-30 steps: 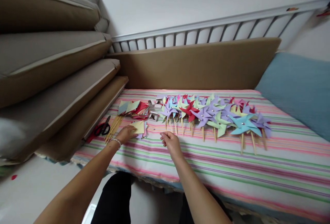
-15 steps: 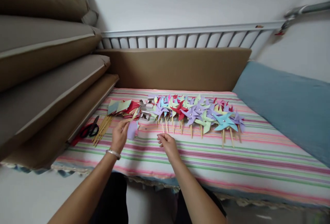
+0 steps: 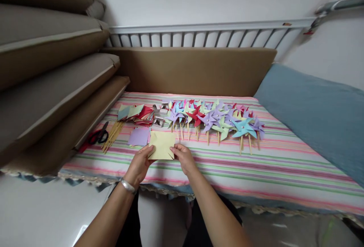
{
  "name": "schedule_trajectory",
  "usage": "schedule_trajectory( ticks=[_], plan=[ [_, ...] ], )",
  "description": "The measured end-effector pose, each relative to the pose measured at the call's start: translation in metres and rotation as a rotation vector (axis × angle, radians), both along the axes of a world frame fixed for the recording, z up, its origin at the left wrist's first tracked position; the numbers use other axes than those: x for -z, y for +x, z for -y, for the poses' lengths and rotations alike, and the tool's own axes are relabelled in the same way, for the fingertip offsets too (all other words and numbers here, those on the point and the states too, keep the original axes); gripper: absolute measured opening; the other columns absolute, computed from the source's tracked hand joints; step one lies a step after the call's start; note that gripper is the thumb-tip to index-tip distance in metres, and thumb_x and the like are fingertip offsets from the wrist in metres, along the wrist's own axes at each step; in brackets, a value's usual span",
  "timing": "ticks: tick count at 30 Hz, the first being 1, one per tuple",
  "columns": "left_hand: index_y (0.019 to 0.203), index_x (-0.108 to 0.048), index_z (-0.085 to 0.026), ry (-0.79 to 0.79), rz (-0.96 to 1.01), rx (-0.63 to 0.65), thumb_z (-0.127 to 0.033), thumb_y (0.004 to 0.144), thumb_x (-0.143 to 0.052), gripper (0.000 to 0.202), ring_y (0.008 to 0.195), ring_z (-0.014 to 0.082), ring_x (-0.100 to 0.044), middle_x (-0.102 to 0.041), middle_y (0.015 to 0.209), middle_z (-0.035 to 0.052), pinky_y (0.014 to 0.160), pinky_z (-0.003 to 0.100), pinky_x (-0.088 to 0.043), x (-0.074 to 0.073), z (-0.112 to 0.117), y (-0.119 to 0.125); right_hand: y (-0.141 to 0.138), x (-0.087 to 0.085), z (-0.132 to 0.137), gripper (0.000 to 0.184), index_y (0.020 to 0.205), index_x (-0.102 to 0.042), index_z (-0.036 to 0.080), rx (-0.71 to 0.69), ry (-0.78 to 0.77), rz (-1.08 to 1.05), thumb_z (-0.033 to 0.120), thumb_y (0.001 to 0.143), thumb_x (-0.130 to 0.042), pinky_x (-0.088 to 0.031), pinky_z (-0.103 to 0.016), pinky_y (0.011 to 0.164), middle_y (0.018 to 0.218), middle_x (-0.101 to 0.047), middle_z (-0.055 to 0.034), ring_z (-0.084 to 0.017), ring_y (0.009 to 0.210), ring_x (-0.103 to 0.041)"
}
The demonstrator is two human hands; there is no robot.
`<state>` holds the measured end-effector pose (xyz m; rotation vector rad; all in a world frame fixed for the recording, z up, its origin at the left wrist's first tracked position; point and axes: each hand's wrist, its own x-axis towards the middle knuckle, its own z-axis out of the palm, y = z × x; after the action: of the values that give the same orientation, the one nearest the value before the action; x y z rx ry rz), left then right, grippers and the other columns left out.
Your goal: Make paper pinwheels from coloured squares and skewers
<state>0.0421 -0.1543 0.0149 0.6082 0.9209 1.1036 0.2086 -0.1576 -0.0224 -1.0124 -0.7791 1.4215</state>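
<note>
A pale yellow paper square [image 3: 162, 144] with slits cut in from its corners is stretched between my two hands. My left hand [image 3: 141, 160] pinches its left edge, thumb on top. At the right edge, my right hand [image 3: 183, 156] grips it between thumb and fingers. Just behind the left hand lies a purple paper square [image 3: 138, 136] on other sheets. Farther back is a pile of coloured paper squares [image 3: 136, 113], with wooden sticks [image 3: 113, 136] beside it. Many finished paper pinwheels [image 3: 217, 120] on sticks lie in rows to the right.
Black-handled scissors [image 3: 98, 136] lie left of the sticks. Small open boxes [image 3: 158, 121] stand between the paper pile and the pinwheels. Stacked cushions [image 3: 59, 72] rise on the left. A brown board [image 3: 187, 72] backs the striped cloth [image 3: 256, 175]; blue fabric [image 3: 313, 110] hangs at right.
My left hand has brought the yellow paper square forward and right from beside the purple sheet. My right hand has taken hold of its other edge, and the square now faces me.
</note>
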Motion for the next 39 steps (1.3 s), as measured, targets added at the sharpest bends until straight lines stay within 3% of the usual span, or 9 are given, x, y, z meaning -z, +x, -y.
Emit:
schedule_trajectory(
  ticks=[7, 14, 17, 20, 22, 26, 32, 35, 39],
  plan=[
    [0.094, -0.066, -0.014, -0.106, 0.018, 0.079, -0.024, 0.076, -0.059, 0.022, 0.084, 0.0193, -0.063, -0.069, 0.094, 0.0077, 0.066, 0.030, -0.053, -0.006, -0.001, 0.007, 0.006, 0.001, 0.001, 0.022, 0.062, -0.058, 0.017, -0.003, 0.015, 0.076, 0.036, 0.060, -0.070, -0.039, -0.024, 0.051, 0.053, -0.056, 0.0045, -0.010, 0.047, -0.048],
    [0.097, -0.065, -0.008, -0.059, -0.106, 0.206, -0.020, 0.063, -0.072, 0.038, 0.074, 0.0220, -0.065, -0.070, 0.090, 0.0139, 0.067, 0.030, -0.051, -0.004, -0.005, 0.002, 0.007, -0.003, -0.001, 0.015, 0.064, -0.063, 0.016, -0.083, 0.092, 0.281, 0.031, 0.062, -0.068, -0.038, -0.023, 0.048, 0.054, -0.058, 0.0028, -0.011, 0.048, -0.050],
    [0.099, -0.064, -0.010, -0.047, -0.143, 0.121, -0.013, 0.056, -0.075, 0.044, 0.071, 0.0210, -0.065, -0.070, 0.091, 0.0124, 0.065, 0.029, -0.051, 0.001, -0.005, 0.003, 0.007, -0.004, -0.003, 0.018, 0.076, -0.066, 0.016, -0.023, 0.159, 0.383, 0.030, 0.065, -0.065, -0.044, -0.025, 0.053, 0.064, -0.062, -0.0007, -0.014, 0.056, -0.056],
    [0.097, -0.064, -0.011, -0.088, -0.127, -0.051, -0.013, 0.058, -0.074, 0.041, 0.067, 0.0187, -0.065, -0.070, 0.087, 0.0102, 0.058, 0.026, -0.050, 0.007, -0.006, 0.003, 0.006, -0.006, -0.002, 0.027, 0.096, -0.063, 0.018, 0.137, 0.261, 0.504, 0.029, 0.072, -0.059, -0.048, -0.032, 0.068, 0.082, -0.063, -0.0047, -0.017, 0.072, -0.059],
    [0.096, -0.063, -0.011, -0.114, -0.072, -0.140, -0.013, 0.060, -0.072, 0.037, 0.065, 0.0176, -0.064, -0.070, 0.084, 0.0087, 0.056, 0.026, -0.050, 0.009, -0.008, 0.002, 0.002, -0.008, 0.000, 0.026, 0.100, -0.062, 0.020, 0.207, 0.348, 0.588, 0.027, 0.075, -0.057, -0.047, -0.036, 0.079, 0.092, -0.061, -0.0066, -0.018, 0.082, -0.058],
    [0.093, -0.062, -0.011, -0.174, 0.022, -0.225, -0.011, 0.065, -0.067, 0.028, 0.058, 0.0161, -0.063, -0.069, 0.075, 0.0068, 0.053, 0.025, -0.049, 0.006, -0.009, -0.005, -0.013, -0.012, 0.008, 0.024, 0.097, -0.065, 0.024, 0.180, 0.517, 0.708, 0.018, 0.074, -0.057, -0.041, -0.040, 0.093, 0.100, -0.059, -0.0066, -0.022, 0.099, -0.053],
    [0.097, -0.060, -0.010, -0.166, 0.123, -0.270, -0.008, 0.070, -0.062, 0.027, 0.060, 0.0172, -0.064, -0.069, 0.076, 0.0081, 0.054, 0.026, -0.050, 0.001, -0.011, -0.010, -0.034, -0.010, 0.016, 0.039, 0.106, -0.062, 0.024, 0.139, 0.747, 0.972, 0.005, 0.075, -0.049, -0.036, -0.043, 0.100, 0.125, -0.048, -0.0086, -0.023, 0.117, -0.042],
    [0.095, -0.061, -0.010, -0.167, 0.169, -0.299, -0.007, 0.070, -0.061, 0.025, 0.064, 0.0174, -0.065, -0.070, 0.079, 0.0084, 0.056, 0.026, -0.051, 0.000, -0.012, -0.009, -0.035, -0.005, 0.016, 0.039, 0.109, -0.059, 0.023, 0.166, 0.720, 0.973, 0.006, 0.076, -0.048, -0.034, -0.044, 0.102, 0.130, -0.045, -0.0089, -0.023, 0.121, -0.040],
    [0.091, -0.062, -0.013, -0.157, 0.197, -0.394, -0.006, 0.070, -0.062, 0.022, 0.065, 0.0150, -0.064, -0.070, 0.081, 0.0057, 0.057, 0.023, -0.051, -0.001, -0.013, -0.007, -0.032, 0.001, 0.015, 0.032, 0.112, -0.053, 0.021, 0.222, 0.594, 0.828, 0.014, 0.081, -0.049, -0.041, -0.043, 0.097, 0.116, -0.056, -0.0100, -0.021, 0.112, -0.050]
  ],
)
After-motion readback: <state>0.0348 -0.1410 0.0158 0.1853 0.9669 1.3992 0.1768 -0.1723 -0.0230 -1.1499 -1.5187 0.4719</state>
